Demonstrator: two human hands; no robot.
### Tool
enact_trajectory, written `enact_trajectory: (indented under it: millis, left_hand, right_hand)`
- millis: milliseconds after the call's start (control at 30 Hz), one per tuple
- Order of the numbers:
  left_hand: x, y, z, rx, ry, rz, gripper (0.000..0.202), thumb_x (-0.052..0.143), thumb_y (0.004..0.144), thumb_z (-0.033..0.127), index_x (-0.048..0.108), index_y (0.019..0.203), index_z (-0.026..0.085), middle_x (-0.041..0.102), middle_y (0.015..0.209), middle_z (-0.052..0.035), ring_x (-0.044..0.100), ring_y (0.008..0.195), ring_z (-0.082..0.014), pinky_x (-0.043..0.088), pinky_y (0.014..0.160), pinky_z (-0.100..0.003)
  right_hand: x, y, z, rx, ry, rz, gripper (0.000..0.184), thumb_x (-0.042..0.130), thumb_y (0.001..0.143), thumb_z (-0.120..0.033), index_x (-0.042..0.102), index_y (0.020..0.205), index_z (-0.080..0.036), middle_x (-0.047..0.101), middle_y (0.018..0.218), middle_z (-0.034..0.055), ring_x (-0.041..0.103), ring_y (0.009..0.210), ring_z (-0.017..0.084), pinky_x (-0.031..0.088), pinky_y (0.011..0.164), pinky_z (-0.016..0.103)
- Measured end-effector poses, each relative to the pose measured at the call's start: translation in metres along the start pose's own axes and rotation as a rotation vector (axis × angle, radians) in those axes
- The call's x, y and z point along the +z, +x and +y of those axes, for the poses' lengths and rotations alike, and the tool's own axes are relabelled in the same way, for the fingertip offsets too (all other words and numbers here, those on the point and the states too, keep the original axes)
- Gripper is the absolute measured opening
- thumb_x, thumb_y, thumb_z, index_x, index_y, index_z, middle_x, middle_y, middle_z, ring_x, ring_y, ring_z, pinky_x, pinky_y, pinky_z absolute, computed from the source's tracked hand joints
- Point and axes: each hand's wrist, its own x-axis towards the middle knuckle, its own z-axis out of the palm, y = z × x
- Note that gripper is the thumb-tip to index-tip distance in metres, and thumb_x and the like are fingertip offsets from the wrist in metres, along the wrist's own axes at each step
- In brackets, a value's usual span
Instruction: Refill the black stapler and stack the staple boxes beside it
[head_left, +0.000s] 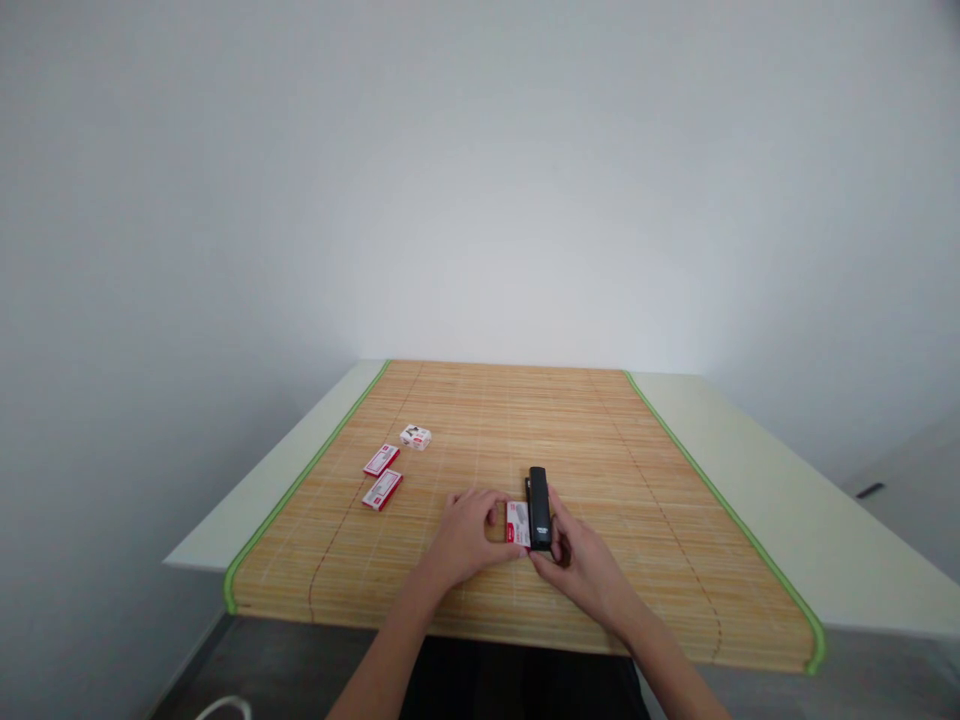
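The black stapler (540, 510) lies on the slatted mat (517, 410) between the two hands, its long axis running from 12 to 6 o'clock. Measured from it, the left hand (466, 535) is between 8 and 9 o'clock, the right hand (583, 562) between 4 and 5. A small carton (517, 522) sits at the stapler's 9 o'clock side, right against it. The left hand pinches this carton, forefinger at its 10 o'clock corner, thumb along its 6 o'clock edge. The right hand is closed around the stapler, forefinger along the 3 o'clock side, thumb at the 6 o'clock end; how hard it presses, I cannot tell. The thumb tips nearly meet.

The stapler is slim and dark, with small white lettering toward its 6 o'clock end. The carton's face is white and red with a grey picture; its print is too small to read.

Also from the stapler, a white box (415, 437) lies at 10 o'clock, and two flat red-and-white packs (382, 490) lie around 9 o'clock. The green-edged mat covers the middle of a white desk (742, 430).
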Motion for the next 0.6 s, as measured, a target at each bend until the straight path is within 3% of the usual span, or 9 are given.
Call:
enact_trajectory:
  millis: [267, 400, 467, 533, 600]
  left_hand:
    - [0.001, -0.001, 0.002, -0.006, 0.001, 0.014, 0.066, 0.089, 0.066, 0.054, 0.066, 0.123, 0.028, 0.068, 0.101, -0.0016, 0.061, 0.097, -0.0259, 0.035, 0.086, -0.036]
    - [0.005, -0.005, 0.002, -0.019, -0.056, 0.023, 0.087, 0.09, 0.062, 0.059, 0.058, 0.137, 0.027, 0.068, 0.104, -0.0042, 0.061, 0.1, -0.0279, 0.039, 0.093, -0.04]
    - [0.003, -0.012, -0.004, -0.054, -0.082, 0.058, 0.093, 0.086, 0.066, 0.061, 0.05, 0.146, 0.027, 0.068, 0.105, -0.005, 0.062, 0.098, -0.0271, 0.042, 0.093, -0.04]
    - [-0.006, -0.024, -0.018, -0.11, -0.052, 0.16, 0.077, 0.077, 0.079, 0.059, 0.051, 0.144, 0.027, 0.066, 0.105, -0.005, 0.062, 0.096, -0.0258, 0.045, 0.092, -0.04]
    - [-0.023, -0.038, -0.039, -0.173, 0.073, 0.344, 0.051, 0.066, 0.089, 0.052, 0.059, 0.132, 0.025, 0.064, 0.104, -0.006, 0.061, 0.098, -0.0264, 0.045, 0.094, -0.042]
  right_hand:
    - [0.0, 0.002, 0.004, 0.019, 0.012, -0.01, 0.09, 0.065, 0.09, -0.031, 0.014, 0.163, -0.024, 0.061, 0.074, -0.0036, 0.057, 0.067, 0.019, 0.041, 0.064, 0.03]
    - [0.0, 0.003, 0.005, 0.022, 0.022, -0.009, 0.093, 0.067, 0.089, -0.033, 0.012, 0.164, -0.024, 0.059, 0.074, -0.0042, 0.057, 0.066, 0.019, 0.042, 0.064, 0.03]
    - [-0.001, 0.002, 0.004, 0.028, 0.039, -0.009, 0.095, 0.067, 0.089, -0.034, 0.01, 0.164, -0.023, 0.058, 0.074, -0.0045, 0.057, 0.066, 0.018, 0.042, 0.064, 0.03]
    - [-0.002, 0.002, 0.003, 0.038, 0.049, -0.007, 0.095, 0.067, 0.089, -0.034, 0.009, 0.164, -0.023, 0.057, 0.074, -0.0048, 0.057, 0.066, 0.018, 0.043, 0.064, 0.03]
    - [-0.002, 0.002, 0.002, 0.043, 0.047, -0.006, 0.094, 0.066, 0.089, -0.033, 0.01, 0.164, -0.024, 0.056, 0.074, -0.0049, 0.057, 0.067, 0.018, 0.043, 0.065, 0.03]
